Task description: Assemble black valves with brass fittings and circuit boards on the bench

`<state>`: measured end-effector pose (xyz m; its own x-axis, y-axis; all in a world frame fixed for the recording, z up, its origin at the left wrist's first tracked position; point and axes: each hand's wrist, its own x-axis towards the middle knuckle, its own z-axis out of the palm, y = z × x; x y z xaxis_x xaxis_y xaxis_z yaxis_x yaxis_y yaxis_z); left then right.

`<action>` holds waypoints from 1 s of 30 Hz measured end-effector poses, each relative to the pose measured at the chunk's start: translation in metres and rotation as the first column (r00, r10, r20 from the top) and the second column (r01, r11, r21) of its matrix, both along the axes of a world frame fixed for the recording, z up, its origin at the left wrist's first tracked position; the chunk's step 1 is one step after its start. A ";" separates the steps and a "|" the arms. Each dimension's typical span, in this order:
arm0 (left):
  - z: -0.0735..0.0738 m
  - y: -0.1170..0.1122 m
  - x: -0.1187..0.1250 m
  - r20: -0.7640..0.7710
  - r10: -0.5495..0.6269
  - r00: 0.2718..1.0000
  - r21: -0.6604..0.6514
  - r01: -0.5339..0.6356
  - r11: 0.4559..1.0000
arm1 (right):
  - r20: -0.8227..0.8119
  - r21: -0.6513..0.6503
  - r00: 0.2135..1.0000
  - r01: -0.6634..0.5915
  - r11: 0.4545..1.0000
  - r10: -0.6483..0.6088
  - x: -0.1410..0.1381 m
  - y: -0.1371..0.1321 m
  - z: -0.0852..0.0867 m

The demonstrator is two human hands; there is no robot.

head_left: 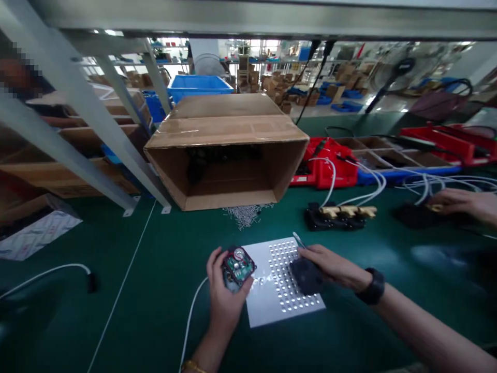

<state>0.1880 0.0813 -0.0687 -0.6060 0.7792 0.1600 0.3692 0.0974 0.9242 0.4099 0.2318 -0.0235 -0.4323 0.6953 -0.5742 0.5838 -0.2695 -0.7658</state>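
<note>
My left hand holds a small open device with a green circuit board and a round coin cell showing; a white cable runs from it toward me. My right hand grips a dark cover piece and a thin metal tool whose tip sticks up past the fingers. Both hands hover over a white perforated plate lying on the green mat.
An open cardboard box lies on its side behind the plate, a pile of small metal pins in front of it. A black fixture with brass parts, red trays and white cables sit right. Another person's hand works at far right.
</note>
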 end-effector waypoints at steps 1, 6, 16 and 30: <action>-0.001 0.000 0.000 0.023 -0.018 1.000 0.014 0.018 1.000 | 0.059 0.111 0.996 -0.071 0.991 0.065 0.002 -0.007 0.001; -0.002 -0.001 0.005 0.138 -0.020 0.990 -0.071 0.030 0.997 | 0.410 0.613 0.911 -0.319 0.722 0.055 0.003 -0.049 0.002; 0.055 -0.019 0.023 -0.127 -0.229 0.965 -0.157 0.208 0.965 | -0.381 -0.059 0.889 0.250 0.966 -0.254 -0.011 -0.072 -0.001; 0.071 -0.023 0.035 -0.550 -0.342 0.762 -0.330 0.178 0.927 | -0.363 0.497 0.872 -0.115 0.860 0.327 -0.054 -0.085 0.023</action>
<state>0.2228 0.0581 0.0023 -0.2234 0.9542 0.1987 0.8742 0.1060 0.4738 0.3554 0.1464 -0.0004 -0.7300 0.6816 0.0500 0.1769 0.2591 -0.9495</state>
